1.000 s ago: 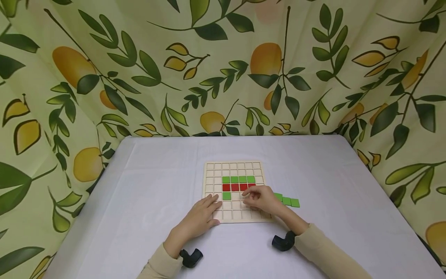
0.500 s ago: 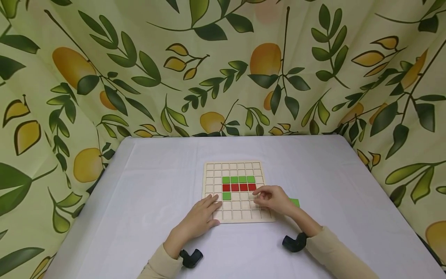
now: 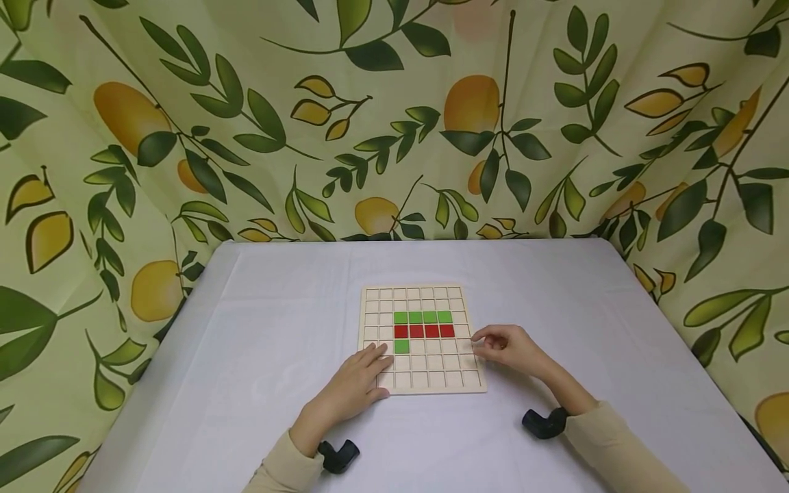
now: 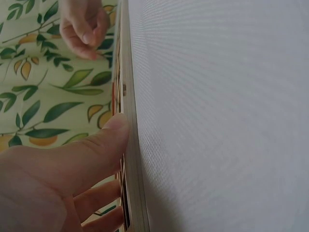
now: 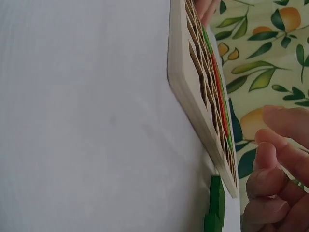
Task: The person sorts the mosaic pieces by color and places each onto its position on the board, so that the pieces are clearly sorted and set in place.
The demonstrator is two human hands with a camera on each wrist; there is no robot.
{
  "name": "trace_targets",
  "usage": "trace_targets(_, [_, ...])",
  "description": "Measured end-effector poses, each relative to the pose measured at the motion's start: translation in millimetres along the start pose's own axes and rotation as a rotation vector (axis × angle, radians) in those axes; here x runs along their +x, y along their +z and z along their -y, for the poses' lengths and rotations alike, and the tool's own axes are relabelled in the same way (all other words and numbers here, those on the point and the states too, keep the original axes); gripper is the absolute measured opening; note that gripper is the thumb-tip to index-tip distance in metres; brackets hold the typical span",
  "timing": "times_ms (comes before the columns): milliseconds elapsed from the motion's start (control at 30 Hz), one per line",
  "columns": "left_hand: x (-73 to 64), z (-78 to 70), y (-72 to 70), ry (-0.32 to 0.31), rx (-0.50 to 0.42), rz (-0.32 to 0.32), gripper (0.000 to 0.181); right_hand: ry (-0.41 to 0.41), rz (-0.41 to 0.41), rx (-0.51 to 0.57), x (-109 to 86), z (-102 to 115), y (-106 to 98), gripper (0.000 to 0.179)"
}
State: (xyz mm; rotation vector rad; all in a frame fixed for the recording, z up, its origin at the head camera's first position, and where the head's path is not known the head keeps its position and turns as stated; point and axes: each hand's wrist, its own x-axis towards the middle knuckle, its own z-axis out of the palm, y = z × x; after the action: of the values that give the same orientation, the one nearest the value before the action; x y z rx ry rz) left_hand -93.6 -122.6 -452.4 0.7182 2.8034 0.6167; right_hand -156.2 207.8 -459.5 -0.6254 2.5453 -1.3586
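Note:
A wooden grid board (image 3: 419,380) lies on the white cloth. A row of green tiles (image 3: 416,318) fills part of it, with a row of red tiles (image 3: 416,331) just in front. One single green tile (image 3: 401,346) sits below the leftmost red one. My left hand (image 3: 354,383) rests with spread fingers on the board's front left, its thumb (image 4: 104,145) along the near edge. At the right edge hovers my right hand (image 3: 508,349), fingers loosely bent and nothing seen between them. Loose green tiles (image 5: 216,203) lie beneath it, hidden in the head view.
White cloth (image 3: 277,294) covers the table around the board. Black curved camera mounts (image 3: 339,457) sit at both wrists. A curtain (image 3: 394,123) printed with leaves and fruit hangs behind and along the sides.
My right hand has moved right, from over the board to past its right edge, now covering the loose green tiles. The left hand and the tiles on the board have stayed put.

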Motion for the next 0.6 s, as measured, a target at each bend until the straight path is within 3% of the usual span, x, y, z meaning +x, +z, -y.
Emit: trace_targets(600, [0.4,0.9,0.8,0.0,0.011,0.005,0.056,-0.01,-0.012,-0.014,-16.6,-26.2,-30.1,0.023])
